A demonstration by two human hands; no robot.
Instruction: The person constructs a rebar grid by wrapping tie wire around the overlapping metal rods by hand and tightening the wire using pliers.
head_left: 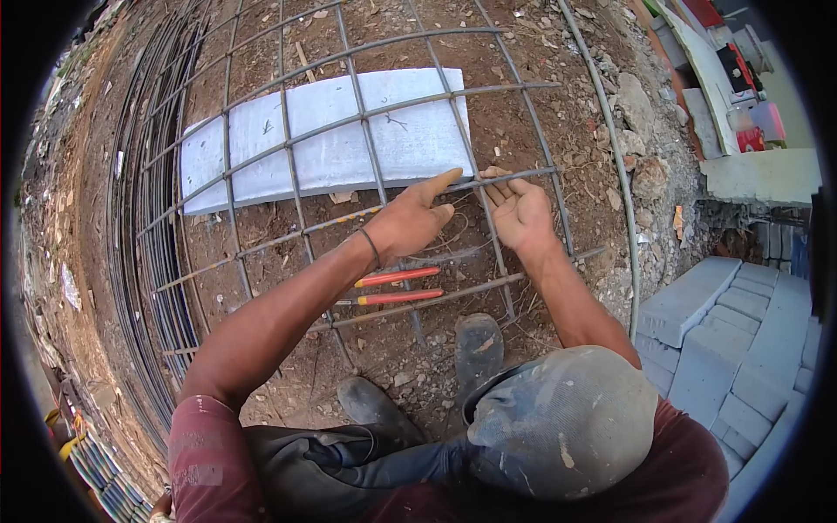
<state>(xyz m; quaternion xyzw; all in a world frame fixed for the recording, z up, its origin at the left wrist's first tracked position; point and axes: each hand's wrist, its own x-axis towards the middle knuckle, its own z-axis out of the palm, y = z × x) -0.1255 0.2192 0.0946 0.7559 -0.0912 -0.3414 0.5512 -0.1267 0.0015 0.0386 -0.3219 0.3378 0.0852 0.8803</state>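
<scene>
My left hand (411, 220), with a dark band at the wrist, is at the rebar grid (349, 122). Its index finger and thumb are apart, the fingertip near a bar crossing. On the other side of that crossing, my right hand (520, 212) is turned palm up, thumb apart from its fingers, fingertips by the bar. I make out nothing held in either hand; any thin wire there is too small to tell. A white slab (327, 129) lies beneath the grid. Below my left hand lies a red-handled tool (401, 297), its jaws not clearly visible.
Long dark bars (144, 218) run along the left. A thin pole (610, 131) lies right of the grid, beside rubble. Grey blocks (697, 296) are stacked at the lower right. Two boots (479, 349) and a dusty cap (567, 418) show at the bottom.
</scene>
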